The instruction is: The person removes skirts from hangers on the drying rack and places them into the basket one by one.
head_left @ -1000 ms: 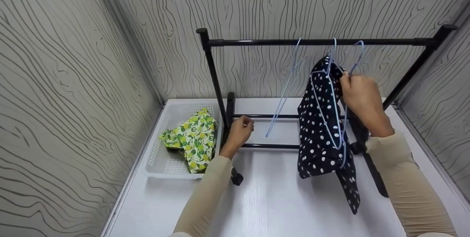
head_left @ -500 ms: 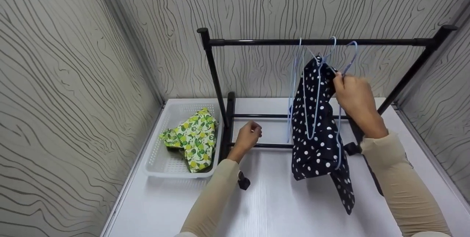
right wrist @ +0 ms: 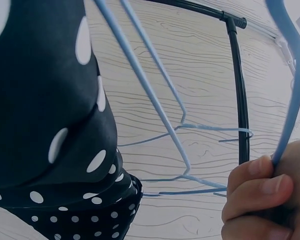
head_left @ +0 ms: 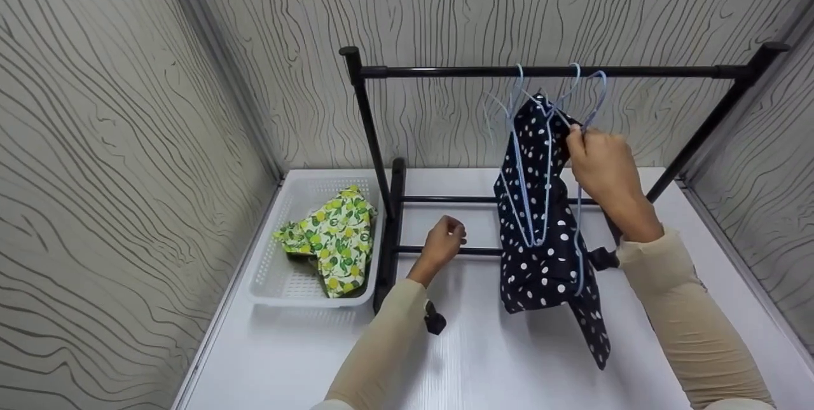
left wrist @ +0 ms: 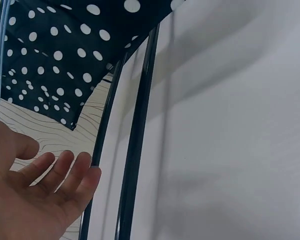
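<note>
A navy cloth garment with white polka dots (head_left: 540, 286) hangs on a light blue wire hanger (right wrist: 296, 85). My right hand (head_left: 607, 171) grips this hanger below its hook, fingers curled round the wire, at the right of the garment's top. The hook overlaps the rack's top bar (head_left: 445, 72) in the head view. Two bare blue hangers, a left one (head_left: 522, 181) and a middle one (head_left: 548, 159), hook over the bar and overlap the garment. Low between the rack's legs, my left hand (head_left: 443, 239) holds nothing, its fingers loosely bent, below the garment's edge in the left wrist view.
A white perforated basket (head_left: 267, 300) stands left of the rack, holding a lemon-print cloth (head_left: 340, 238). The black rack's left post (head_left: 369, 136) rises beside it. Wood-grain panels (head_left: 445, 9) enclose the white tabletop (head_left: 458, 359).
My right hand has shifted left with the hanger and garment, their hook moving left along the bar. The bare hangers swing against the garment. My left hand has moved right and slightly down.
</note>
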A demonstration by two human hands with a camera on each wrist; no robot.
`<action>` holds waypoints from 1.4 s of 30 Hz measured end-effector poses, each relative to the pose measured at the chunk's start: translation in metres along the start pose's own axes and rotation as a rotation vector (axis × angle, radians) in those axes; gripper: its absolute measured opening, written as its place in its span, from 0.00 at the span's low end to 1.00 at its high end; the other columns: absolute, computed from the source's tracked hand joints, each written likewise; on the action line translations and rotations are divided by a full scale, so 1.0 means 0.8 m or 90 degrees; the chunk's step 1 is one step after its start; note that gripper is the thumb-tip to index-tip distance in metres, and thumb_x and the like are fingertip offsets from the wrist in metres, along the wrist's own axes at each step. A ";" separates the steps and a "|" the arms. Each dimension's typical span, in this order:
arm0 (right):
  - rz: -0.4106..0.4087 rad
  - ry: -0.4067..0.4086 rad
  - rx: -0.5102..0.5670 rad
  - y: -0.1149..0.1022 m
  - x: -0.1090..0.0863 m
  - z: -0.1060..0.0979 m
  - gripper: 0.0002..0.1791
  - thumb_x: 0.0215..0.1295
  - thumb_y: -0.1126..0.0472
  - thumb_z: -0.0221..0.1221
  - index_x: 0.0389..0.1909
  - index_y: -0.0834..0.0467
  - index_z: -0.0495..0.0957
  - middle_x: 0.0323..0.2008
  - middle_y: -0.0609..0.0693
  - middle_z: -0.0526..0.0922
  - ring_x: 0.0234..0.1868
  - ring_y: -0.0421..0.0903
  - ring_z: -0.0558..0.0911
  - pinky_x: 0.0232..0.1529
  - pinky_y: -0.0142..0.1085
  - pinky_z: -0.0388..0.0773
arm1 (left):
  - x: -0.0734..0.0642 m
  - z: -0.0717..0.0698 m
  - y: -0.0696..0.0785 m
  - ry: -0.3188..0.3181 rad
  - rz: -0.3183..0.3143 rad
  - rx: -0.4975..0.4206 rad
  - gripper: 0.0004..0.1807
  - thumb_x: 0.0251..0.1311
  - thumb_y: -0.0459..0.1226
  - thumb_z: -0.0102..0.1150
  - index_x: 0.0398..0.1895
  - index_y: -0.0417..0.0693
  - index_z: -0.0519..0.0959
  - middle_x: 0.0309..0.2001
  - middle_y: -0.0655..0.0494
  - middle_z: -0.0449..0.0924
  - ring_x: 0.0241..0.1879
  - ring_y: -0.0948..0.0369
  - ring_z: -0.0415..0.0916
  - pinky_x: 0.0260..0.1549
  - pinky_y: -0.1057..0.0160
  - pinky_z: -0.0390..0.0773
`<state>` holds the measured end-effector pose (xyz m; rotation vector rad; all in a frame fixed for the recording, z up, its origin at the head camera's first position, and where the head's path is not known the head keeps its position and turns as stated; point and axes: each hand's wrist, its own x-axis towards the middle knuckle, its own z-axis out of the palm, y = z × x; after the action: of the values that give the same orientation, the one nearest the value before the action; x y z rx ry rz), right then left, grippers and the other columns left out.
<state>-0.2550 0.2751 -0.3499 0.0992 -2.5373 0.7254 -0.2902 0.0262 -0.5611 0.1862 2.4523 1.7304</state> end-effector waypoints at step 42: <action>-0.013 0.027 0.039 -0.009 -0.015 0.015 0.30 0.85 0.52 0.49 0.15 0.54 0.63 0.13 0.47 0.64 0.15 0.43 0.62 0.17 0.35 0.58 | -0.005 0.035 0.008 -0.067 -0.162 -0.321 0.23 0.80 0.49 0.50 0.56 0.37 0.77 0.34 0.59 0.76 0.31 0.65 0.75 0.33 0.68 0.81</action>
<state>-0.2483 0.2620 -0.3607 0.1281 -2.4711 0.7884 -0.2812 0.0532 -0.5645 -0.0829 1.7992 2.0784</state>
